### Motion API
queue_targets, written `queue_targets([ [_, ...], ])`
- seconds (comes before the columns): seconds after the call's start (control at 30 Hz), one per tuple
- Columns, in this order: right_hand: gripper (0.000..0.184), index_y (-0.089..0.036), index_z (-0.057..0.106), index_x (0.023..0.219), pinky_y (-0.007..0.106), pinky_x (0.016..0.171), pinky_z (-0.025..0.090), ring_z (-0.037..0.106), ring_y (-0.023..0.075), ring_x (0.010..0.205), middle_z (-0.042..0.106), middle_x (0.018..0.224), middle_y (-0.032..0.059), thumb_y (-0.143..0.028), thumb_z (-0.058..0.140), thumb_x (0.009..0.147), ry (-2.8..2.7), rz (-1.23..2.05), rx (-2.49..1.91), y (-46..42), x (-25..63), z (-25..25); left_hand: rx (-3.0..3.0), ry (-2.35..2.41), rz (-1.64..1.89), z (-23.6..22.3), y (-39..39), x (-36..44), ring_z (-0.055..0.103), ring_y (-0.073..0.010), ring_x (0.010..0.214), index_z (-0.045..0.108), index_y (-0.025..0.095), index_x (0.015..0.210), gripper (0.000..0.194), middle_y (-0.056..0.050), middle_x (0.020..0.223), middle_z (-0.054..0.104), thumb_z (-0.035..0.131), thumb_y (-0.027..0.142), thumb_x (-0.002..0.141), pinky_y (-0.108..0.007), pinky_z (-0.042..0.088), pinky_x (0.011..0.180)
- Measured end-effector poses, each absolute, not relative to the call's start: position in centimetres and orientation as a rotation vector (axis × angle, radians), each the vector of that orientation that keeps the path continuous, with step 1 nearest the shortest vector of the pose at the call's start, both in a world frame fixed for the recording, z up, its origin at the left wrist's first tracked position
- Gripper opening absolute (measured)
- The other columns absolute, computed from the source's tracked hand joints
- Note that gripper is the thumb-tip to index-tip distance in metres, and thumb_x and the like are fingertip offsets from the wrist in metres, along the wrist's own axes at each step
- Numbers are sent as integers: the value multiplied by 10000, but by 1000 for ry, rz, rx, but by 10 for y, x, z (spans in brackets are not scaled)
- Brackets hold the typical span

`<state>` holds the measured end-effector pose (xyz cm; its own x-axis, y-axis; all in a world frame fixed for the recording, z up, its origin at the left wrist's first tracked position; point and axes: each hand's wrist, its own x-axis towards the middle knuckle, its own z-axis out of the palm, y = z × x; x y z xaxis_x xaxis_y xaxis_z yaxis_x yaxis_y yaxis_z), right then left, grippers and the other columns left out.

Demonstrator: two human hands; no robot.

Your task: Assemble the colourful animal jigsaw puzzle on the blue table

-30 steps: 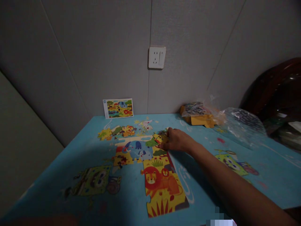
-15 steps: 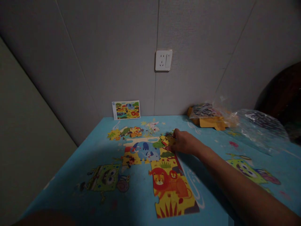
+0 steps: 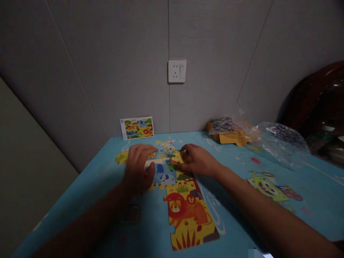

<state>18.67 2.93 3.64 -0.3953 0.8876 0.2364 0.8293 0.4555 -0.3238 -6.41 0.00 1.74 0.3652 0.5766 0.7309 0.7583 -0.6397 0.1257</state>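
A yellow puzzle piece is pinched in my right hand, just above the top edge of the partly joined puzzle. The joined part shows lions below and blue elephants above. My left hand is over the left end of the elephant section, its fingers apart and slightly curved, with no piece visible in it. It hides part of the elephant section and some of the loose puzzle pieces behind it.
A picture card of the whole scene leans against the wall at the back left. Toward the back right lie an orange packet and crumpled clear plastic. The blue tablecloth has printed cartoon figures.
My left hand has come in from the lower left to the elephant section. My right hand still holds a piece near the puzzle's top edge, now turned differently. The view has shifted slightly right.
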Motion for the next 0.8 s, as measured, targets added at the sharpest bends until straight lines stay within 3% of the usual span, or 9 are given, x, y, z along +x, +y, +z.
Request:
queue_targets([
  [0.1, 588, -162, 511, 1249, 355, 828, 463, 593, 245, 982, 595, 1184, 137, -376, 720, 743, -2361, 356, -1085, 22, 171, 31, -2614, -1186, -1094, 8, 15, -66, 473, -294, 1149, 467, 191, 1334, 548, -112, 1209, 579, 587, 216, 800, -497, 405, 1023],
  [0.23, 632, -162, 442, 1299, 411, 909, 458, 552, 258, 1083, 547, 1217, 142, -243, 714, 735, -2406, 472, -823, 16, 157, 20, -2949, -1105, -1000, -3, 22, -67, 480, -285, 1129, 521, 113, 1281, 581, -153, 1158, 536, 660, 236, 730, -444, 445, 992],
  [0.33, 706, -179, 380, 1361, 451, 979, 427, 506, 273, 1176, 510, 1290, 148, -182, 694, 729, -2389, 424, -768, 20, 156, 14, -3014, -1065, -1047, -5, 21, -69, 486, -279, 1150, 483, 107, 1359, 678, -169, 1209, 508, 706, 281, 743, -433, 445, 1008],
  [0.43, 698, -188, 346, 1398, 454, 1003, 418, 489, 265, 1206, 508, 1322, 142, -137, 631, 763, -2373, 342, -744, 26, 160, 12, -3007, -1004, -1045, -4, 21, -71, 462, -278, 1209, 558, 175, 1325, 564, -135, 1195, 574, 703, 313, 797, -440, 411, 1053],
  [0.53, 594, -175, 398, 1377, 461, 978, 433, 502, 270, 1167, 537, 1286, 144, -160, 580, 813, -2301, 194, -851, 35, 165, 12, -2841, -1111, -1114, -3, 24, -69, 438, -277, 1268, 618, 203, 1272, 407, -119, 1192, 609, 612, 292, 875, -450, 373, 1089],
  [0.7, 415, -116, 613, 1201, 481, 942, 423, 540, 318, 1080, 614, 1186, 173, -183, 588, 792, -2156, -31, -1398, 52, 183, 14, -2454, -1724, -1038, 3, 28, -67, 314, -347, 1397, 465, 156, 1425, 604, -183, 1433, 426, 560, 395, 879, -502, 314, 1123],
  [0.8, 344, -138, 687, 1113, 462, 903, 425, 566, 327, 1050, 656, 1136, 169, -274, 602, 808, -2197, 7, -1613, 57, 193, 15, -2371, -2041, -753, 2, 31, -70, 175, -400, 1448, 406, 150, 1463, 680, -195, 1435, 451, 529, 476, 879, -570, 246, 1129],
])
